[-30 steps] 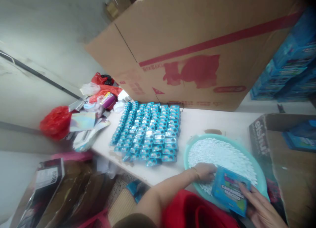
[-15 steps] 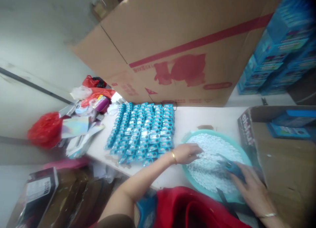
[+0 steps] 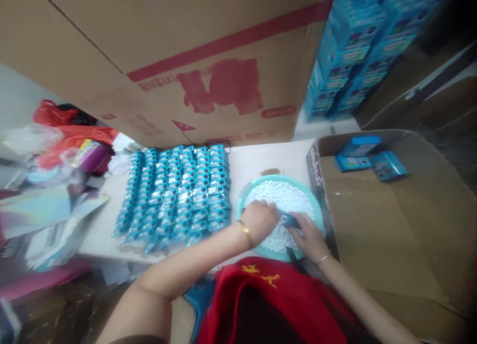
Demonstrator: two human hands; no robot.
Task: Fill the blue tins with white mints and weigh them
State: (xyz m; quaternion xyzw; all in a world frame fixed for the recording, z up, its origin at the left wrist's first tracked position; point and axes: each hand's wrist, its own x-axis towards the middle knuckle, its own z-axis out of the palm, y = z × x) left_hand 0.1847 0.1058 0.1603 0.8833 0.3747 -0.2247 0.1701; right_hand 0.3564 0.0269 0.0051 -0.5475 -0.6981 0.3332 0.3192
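Note:
A teal basin full of small white pellets sits on the white table in front of me. My left hand rests on the pellets with its fingers curled, pinching at them. My right hand holds a small blue box over the basin, close to the left hand's fingertips. To the left of the basin lie several rows of small blue boxes, packed side by side.
A large brown carton with red print stands behind the table. An open cardboard box at the right holds three blue packs. Stacked blue cartons rise at the back right. Red bags and clutter lie at the left.
The view has swung right and pulled back. My hands have come together over the basin, and the blue box in my right hand now meets the left fingertips.

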